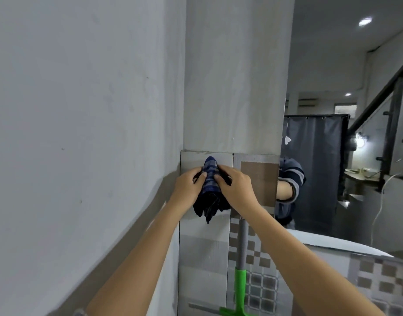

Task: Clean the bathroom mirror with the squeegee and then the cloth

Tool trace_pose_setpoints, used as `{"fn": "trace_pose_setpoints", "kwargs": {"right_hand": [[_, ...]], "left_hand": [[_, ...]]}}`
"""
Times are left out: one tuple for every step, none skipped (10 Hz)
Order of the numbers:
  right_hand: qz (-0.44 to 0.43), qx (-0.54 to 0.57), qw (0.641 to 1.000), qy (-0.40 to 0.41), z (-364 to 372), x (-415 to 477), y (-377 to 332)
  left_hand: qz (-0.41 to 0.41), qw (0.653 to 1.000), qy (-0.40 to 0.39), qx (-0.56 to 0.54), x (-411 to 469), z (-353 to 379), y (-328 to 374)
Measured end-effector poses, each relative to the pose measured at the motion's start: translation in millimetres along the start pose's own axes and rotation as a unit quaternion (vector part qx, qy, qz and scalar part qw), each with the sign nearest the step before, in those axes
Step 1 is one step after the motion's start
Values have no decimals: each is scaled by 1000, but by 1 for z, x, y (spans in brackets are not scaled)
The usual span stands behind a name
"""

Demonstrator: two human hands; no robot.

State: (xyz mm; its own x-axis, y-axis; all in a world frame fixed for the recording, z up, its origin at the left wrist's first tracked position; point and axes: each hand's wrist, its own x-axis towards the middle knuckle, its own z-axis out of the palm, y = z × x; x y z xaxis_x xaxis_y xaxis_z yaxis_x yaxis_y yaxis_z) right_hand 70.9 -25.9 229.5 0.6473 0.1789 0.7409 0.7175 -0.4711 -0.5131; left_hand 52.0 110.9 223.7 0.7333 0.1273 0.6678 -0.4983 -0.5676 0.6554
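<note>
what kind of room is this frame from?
Probably a bathroom or wash area in a home. A wall mirror sits to the right, patterned tiles cover the lower wall, and a green-handled squeegee hangs there. Both hands hold a blue striped cloth.

My left hand [188,184] and right hand [236,187] cover the middle of the cloth [210,190], so I cannot tell how it is folded there. The squeegee [240,279] hangs below; my right forearm hides the top of its handle, and the bottom edge of the picture cuts off its green blade. The mirror [346,156] runs out past the right edge. In it only a striped sleeve and part of my arm show, the rest lost behind the wall corner. Things on the far reflected counter are too small to tell.
</note>
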Motion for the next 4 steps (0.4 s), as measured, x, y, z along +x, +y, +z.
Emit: {"fn": "trace_pose_setpoints", "kwargs": {"right_hand": [[-2, -46, 999, -16, -13, -10, -7], [7, -118, 992, -54, -35, -32, -10], [63, -170, 978, -103, -62, -57, -5], [68, -196, 974, -88, -77, -69, 5]], "left_hand": [[22, 998, -10, 61, -9, -4, 12], [32, 991, -10, 129, -25, -7, 31], [51, 980, -29, 192, -49, -2, 52], [61, 974, -65, 209, -67, 8, 67]]}}
